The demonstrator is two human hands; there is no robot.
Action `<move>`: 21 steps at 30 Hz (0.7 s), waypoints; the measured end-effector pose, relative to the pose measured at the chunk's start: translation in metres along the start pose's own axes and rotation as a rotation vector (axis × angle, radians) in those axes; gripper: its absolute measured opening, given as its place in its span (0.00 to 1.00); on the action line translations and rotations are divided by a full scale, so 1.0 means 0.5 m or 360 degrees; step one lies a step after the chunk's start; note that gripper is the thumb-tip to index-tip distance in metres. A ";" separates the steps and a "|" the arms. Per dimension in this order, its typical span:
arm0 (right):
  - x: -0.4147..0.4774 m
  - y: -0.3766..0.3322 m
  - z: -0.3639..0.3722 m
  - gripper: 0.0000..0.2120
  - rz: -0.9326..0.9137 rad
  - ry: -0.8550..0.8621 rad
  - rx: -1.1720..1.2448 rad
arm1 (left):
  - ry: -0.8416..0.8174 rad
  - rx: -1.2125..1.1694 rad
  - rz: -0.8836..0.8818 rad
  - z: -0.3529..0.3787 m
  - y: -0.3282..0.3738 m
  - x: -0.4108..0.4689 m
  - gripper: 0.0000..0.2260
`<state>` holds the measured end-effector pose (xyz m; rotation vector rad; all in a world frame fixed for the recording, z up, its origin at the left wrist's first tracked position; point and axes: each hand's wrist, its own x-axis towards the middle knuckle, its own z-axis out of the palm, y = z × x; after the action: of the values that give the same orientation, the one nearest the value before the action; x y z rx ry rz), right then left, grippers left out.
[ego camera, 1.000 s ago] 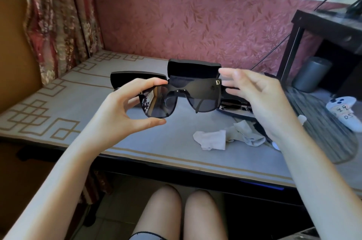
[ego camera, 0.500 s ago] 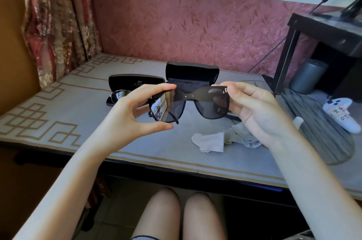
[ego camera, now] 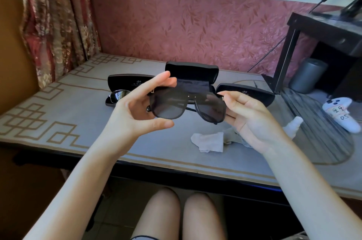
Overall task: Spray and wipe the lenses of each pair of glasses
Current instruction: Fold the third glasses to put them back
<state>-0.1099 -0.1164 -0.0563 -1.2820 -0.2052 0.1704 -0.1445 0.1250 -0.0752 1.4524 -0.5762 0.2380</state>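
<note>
Black sunglasses (ego camera: 176,105) with large dark lenses hang above the table between both hands. My left hand (ego camera: 137,110) holds their left end between thumb and fingers. My right hand (ego camera: 248,118) pinches the right hinge. A crumpled white cloth (ego camera: 208,140) lies on the table below my right hand. A white spray bottle (ego camera: 293,125) shows partly behind my right wrist. A second pair of glasses (ego camera: 117,95) lies in an open black case (ego camera: 129,81) at the left.
An open black case (ego camera: 193,72) stands behind the sunglasses, another closed one (ego camera: 246,92) to its right. A white game controller (ego camera: 341,114), a grey cylinder (ego camera: 307,75) and a dark stand (ego camera: 290,43) fill the right side. The table's front edge (ego camera: 176,169) runs above my knees.
Both hands have lowered and turned the sunglasses so the lenses face me more squarely. My right hand went from open fingers beside the frame to pinching its hinge.
</note>
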 end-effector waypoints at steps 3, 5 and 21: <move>-0.004 0.004 0.005 0.09 0.0080 -0.0038 0.0056 | 0.0040 -0.0142 0.0062 0.005 -0.007 -0.003 0.34; -0.008 0.003 0.008 0.09 0.0111 -0.0049 0.0093 | 0.0056 -0.0185 0.0084 0.005 -0.011 -0.003 0.33; -0.005 0.006 -0.006 0.12 -0.0049 0.0046 -0.0016 | 0.0397 -0.0201 -0.0523 -0.023 -0.012 -0.004 0.21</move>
<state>-0.1116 -0.1192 -0.0601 -1.2896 -0.2010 0.1245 -0.1408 0.1357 -0.0817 1.3469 -0.1430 0.1180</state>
